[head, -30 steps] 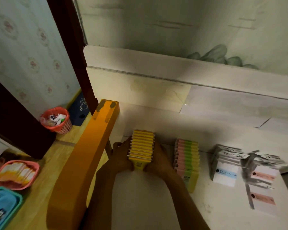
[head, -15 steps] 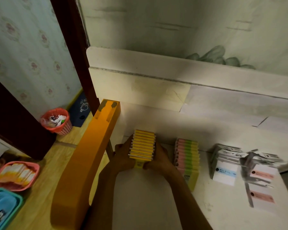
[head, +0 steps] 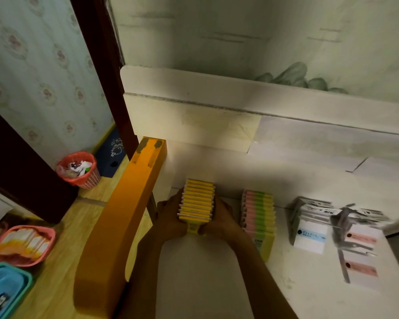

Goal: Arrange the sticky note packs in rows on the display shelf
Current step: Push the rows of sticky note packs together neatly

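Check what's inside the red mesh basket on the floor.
The red mesh basket holds a clear liner with crumpled white paper scraps and a green bit on top. Anything beneath that layer is hidden.

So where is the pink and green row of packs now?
In the head view, the pink and green row stands on the white shelf, just right of the yellow row and the right hand.

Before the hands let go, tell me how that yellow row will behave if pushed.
The yellow row is many thin packs on edge, so it would likely fan or topple rather than slide as one. Both hands, left and right, squeeze its sides, which suggests it is loose. The packs look light.
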Available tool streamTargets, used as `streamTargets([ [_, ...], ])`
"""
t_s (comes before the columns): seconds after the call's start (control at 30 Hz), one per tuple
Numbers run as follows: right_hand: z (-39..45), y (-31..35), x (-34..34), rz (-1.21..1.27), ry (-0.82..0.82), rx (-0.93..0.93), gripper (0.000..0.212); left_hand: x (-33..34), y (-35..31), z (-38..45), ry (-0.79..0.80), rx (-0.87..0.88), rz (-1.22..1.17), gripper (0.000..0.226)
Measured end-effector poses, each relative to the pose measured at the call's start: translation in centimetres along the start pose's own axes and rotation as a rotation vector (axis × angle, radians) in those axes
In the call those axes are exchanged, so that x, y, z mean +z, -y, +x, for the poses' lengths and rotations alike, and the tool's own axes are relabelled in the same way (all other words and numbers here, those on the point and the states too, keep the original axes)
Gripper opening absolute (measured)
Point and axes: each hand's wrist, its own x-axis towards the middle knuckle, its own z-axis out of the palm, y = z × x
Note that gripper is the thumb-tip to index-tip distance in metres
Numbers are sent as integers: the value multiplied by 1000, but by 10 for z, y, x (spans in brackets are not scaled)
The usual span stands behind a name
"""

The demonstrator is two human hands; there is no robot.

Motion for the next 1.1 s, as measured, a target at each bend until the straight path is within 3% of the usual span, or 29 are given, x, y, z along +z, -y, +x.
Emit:
streamTargets([
  [0.13,-1,0,1,-13,-12,-27,112,-5,-7,-6,-77,96,-3,97],
  [0.47,-3,2,3,-66,-25,-32,95,-1,-6,-8,-122,34,3,84],
  [0.77,-6,9,4,17,-35,7,69,-1,-9,-13,-105,-51,-189,83],
  [1.1,1,-11,21,39,-93,17,78,3,-9,-9,-88,-42,-209,70],
])
